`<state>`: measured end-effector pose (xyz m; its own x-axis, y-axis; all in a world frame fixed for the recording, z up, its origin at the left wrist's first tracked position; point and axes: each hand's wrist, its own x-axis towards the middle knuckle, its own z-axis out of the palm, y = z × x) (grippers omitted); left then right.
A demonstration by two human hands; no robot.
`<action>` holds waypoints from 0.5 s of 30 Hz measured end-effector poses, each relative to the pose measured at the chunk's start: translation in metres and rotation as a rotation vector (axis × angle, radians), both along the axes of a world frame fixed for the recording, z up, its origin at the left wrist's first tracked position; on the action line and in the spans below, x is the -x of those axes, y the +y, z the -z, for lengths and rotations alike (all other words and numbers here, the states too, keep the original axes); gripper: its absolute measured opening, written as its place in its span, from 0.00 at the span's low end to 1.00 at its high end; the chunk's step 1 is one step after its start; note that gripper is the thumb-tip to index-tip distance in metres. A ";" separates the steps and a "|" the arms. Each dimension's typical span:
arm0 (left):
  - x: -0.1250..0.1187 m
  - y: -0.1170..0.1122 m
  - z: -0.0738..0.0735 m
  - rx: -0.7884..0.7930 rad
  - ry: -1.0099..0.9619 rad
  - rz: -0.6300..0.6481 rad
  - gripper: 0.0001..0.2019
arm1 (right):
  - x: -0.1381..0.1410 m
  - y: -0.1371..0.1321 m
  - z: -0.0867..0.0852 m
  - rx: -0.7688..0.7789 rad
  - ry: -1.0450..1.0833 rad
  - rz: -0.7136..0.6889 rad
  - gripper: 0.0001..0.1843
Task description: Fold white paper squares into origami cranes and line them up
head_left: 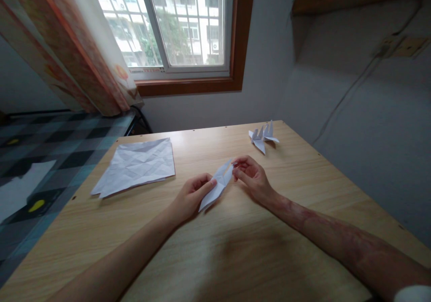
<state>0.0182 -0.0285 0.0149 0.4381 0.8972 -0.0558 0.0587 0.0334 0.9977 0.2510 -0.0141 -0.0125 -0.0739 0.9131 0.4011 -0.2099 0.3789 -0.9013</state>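
Note:
Between my hands is a folded white origami paper (218, 186), long and narrow, with two slim points at its far end. My left hand (196, 193) grips its left side, the thumb pressed on top. The fingers of my right hand (249, 176) pinch the tip of the right-hand point. Beyond my right hand, at the far right of the table, stand white folded paper cranes (261, 137) close together. To the left lies a stack of creased white paper sheets (141, 164).
The wooden table (269, 248) meets the wall near a window (188, 24). A bed with a checked cover (63, 136) adjoins on the left, with white paper (27, 187) on it. A curtain (74, 46) hangs above. A cable (350, 91) runs down the right wall.

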 end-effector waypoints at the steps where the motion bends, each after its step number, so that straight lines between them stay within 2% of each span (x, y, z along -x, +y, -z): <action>1: 0.000 0.000 0.000 0.003 -0.003 -0.003 0.28 | 0.000 0.000 0.000 -0.004 0.009 0.002 0.18; 11: 0.000 0.000 -0.003 0.014 -0.013 -0.018 0.28 | 0.000 0.001 0.000 0.026 -0.012 0.107 0.16; 15: 0.000 -0.001 -0.003 0.008 -0.018 -0.014 0.27 | 0.000 0.001 0.001 0.029 0.006 0.105 0.16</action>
<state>0.0186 -0.0298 0.0176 0.4264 0.9028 -0.0549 0.0403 0.0417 0.9983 0.2511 -0.0133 -0.0134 0.0252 0.9268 0.3747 -0.1758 0.3731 -0.9110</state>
